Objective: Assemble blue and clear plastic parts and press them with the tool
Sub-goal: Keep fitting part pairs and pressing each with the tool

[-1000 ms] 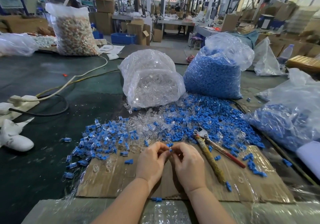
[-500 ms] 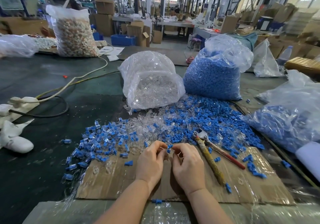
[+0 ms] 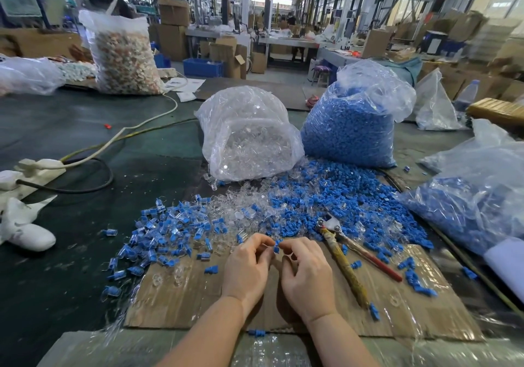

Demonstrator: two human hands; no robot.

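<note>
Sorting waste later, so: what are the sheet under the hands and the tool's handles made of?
The sheet looks like brown corrugated cardboard, matte, partly under clear film. The tool has shiny metal jaws; one handle seems wrapped in worn yellowish tape or cloth, the other coated in smooth red plastic, probably.

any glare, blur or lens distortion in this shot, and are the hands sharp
Head view: wide-angle bending bows the roof beams and stretches the edges; the far hall is soft and bright at the windows. Glare glints on the clear bag and the film over the cardboard. The left hand and right hand are fairly sharp, the blue part between them slightly blurred.
</note>
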